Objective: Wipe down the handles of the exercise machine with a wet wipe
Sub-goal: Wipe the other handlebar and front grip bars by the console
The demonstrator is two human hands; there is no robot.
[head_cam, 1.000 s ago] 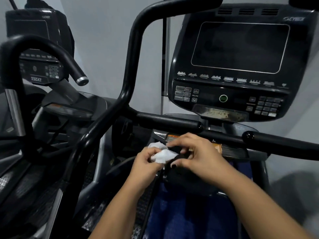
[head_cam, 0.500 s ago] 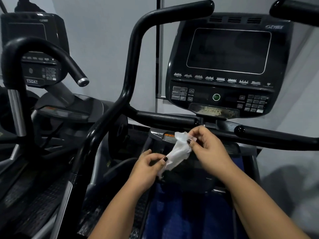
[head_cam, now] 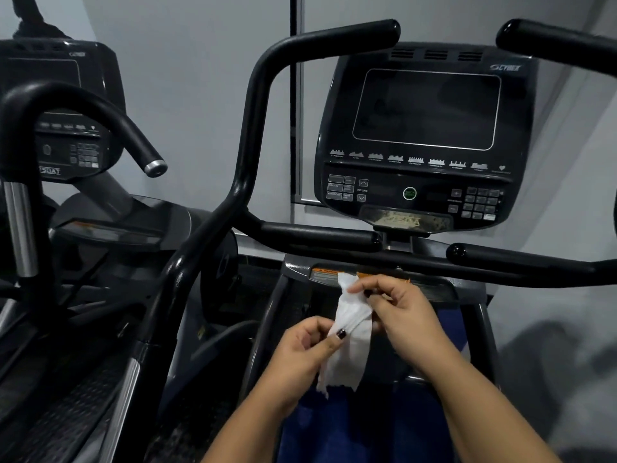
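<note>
Both hands pinch a white wet wipe [head_cam: 350,332], left hand [head_cam: 309,349] low, right hand [head_cam: 400,312] high, stretching it open below the machine's untouched handles [head_cam: 320,233].

The white wet wipe [head_cam: 347,359] hangs crumpled and stretched lengthwise, below the black handles [head_cam: 320,235], touching neither.

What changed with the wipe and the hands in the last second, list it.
The wet wipe, bunched small between both hands a second ago, has been drawn out into a long strip. The right hand lifted its upper end up and away. The left hand pinches it lower down, and the tail hangs free. Both hands kept their hold. The handles remain untouched, and the console is still dark.
</note>
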